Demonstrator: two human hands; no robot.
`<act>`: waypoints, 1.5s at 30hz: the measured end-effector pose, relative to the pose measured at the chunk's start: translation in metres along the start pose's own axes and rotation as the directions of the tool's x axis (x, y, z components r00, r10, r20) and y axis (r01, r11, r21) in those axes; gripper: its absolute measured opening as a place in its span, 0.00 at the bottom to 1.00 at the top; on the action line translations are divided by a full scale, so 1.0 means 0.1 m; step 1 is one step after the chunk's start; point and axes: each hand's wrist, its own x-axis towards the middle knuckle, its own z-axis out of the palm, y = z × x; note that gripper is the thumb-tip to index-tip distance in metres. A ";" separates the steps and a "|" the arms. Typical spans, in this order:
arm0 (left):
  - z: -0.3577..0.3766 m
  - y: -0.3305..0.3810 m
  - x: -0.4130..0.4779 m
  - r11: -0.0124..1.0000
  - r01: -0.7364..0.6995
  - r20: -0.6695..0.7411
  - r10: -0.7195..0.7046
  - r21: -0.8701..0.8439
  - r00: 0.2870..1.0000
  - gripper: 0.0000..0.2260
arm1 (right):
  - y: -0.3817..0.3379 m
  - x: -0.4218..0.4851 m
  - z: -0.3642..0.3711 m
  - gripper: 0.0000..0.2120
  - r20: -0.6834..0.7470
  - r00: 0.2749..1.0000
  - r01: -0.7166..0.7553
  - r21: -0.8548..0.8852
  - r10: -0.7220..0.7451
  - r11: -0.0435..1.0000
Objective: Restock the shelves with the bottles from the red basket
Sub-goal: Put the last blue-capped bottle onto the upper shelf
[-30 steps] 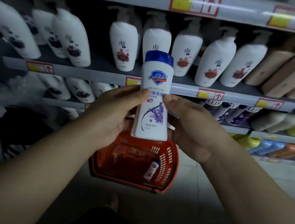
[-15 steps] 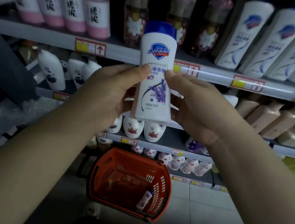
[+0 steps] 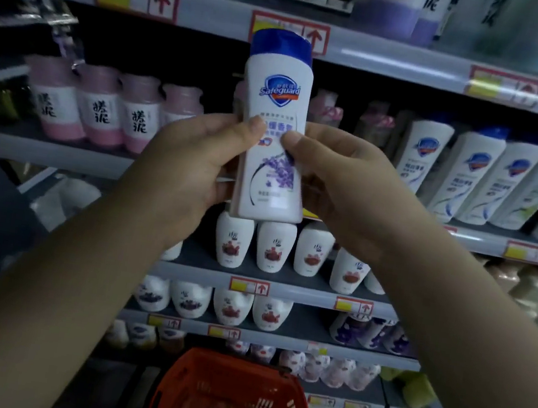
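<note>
Between your two hands, dead centre: bottle [image 3: 273,128], upright, long axis 12-to-6, blue cap up, label toward you, clear of every shelf. Left hand [image 3: 190,165] comes in from 9 o'clock, right hand [image 3: 341,193] from 3 o'clock. On both, fingers [image 3: 212,126] curl round the back and the thumbs pinch the label face. Lower, at 6 o'clock: red basket [image 3: 172,387], contents too dim to tell. Farther, at 2 to 3 o'clock: matching blue-capped bottles [image 3: 472,173] in a row on the shelf [image 3: 481,233]. Judgement: that row lies right of the bottle, so your right hand is nearer. Keep the bottle upright going in.
</note>
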 end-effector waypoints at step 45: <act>-1.20 1.15 2.48 0.771 -0.394 0.181 0.352 0.501 0.918 0.18 | -0.96 3.09 0.94 0.09 -0.310 0.895 0.169 -0.430 -0.321 0.887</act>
